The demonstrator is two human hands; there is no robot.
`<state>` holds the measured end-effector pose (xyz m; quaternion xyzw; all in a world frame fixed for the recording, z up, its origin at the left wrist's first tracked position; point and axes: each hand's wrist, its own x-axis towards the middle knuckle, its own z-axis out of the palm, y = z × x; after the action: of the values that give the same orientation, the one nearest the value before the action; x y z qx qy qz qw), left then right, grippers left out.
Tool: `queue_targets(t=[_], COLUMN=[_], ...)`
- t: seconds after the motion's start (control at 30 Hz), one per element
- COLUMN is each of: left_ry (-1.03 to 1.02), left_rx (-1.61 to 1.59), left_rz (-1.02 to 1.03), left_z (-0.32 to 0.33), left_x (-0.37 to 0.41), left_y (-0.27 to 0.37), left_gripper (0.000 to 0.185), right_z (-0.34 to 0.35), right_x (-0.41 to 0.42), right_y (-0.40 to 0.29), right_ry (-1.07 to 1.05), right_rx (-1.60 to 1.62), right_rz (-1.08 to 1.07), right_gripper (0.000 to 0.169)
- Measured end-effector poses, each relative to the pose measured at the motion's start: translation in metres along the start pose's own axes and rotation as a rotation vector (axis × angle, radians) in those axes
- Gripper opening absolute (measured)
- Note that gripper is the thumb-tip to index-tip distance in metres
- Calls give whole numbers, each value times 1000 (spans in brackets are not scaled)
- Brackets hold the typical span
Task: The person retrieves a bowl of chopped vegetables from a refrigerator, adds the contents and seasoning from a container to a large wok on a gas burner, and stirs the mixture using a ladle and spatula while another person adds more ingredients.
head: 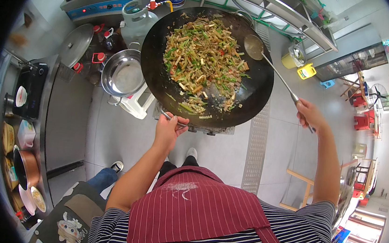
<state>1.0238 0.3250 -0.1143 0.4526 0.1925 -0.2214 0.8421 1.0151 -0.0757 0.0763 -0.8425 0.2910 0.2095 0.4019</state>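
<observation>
A large black wok (257, 92) stands on a burner before me, holding a heap of stir-fried food (204, 52) with green stalks, pale strips and bits of red. My left hand (171, 130) grips the wok's metal loop handle at the near rim. Off to the right of the wok, my right hand (308, 114) is closed around the long handle of a metal ladle (254, 47). The ladle's bowl rests at or just above the wok's right inner side, apart from the main heap.
A steel two-handled pan (123, 76) sits on a white stool (136, 105) left of the wok. Behind it are a gas cylinder (139, 21) and capped bottles. Another person (66, 214) is close at my left. A steel counter (49, 114) lines the left side.
</observation>
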Motion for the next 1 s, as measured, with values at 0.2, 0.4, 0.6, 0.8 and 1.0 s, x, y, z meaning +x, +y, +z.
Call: queue_targets(t=[0.2,0.4,0.6,0.8,1.0], left_ry=[-37,15,43,21,30], left_rx=[23,40,22,38,61], left_rz=[-45,-49,-39,-40,-49], left_z=[-4,-3,0,-2,-7], left_x=[0,2,-1,3,4], left_y=[5,5,4,3,4], left_gripper=[2,4,2,2,3], right_z=[-6,35,-45,-67,-18], right_x=[123,130,71,123,173], right_y=[-25,-82,-92,-59,-92], right_ry=[-275,-459,-347,-69,-172], right_rx=[92,-271,-471,-348,-304], right_rz=[16,-133,-231,-298,-316], right_gripper=[17,16,38,17,12])
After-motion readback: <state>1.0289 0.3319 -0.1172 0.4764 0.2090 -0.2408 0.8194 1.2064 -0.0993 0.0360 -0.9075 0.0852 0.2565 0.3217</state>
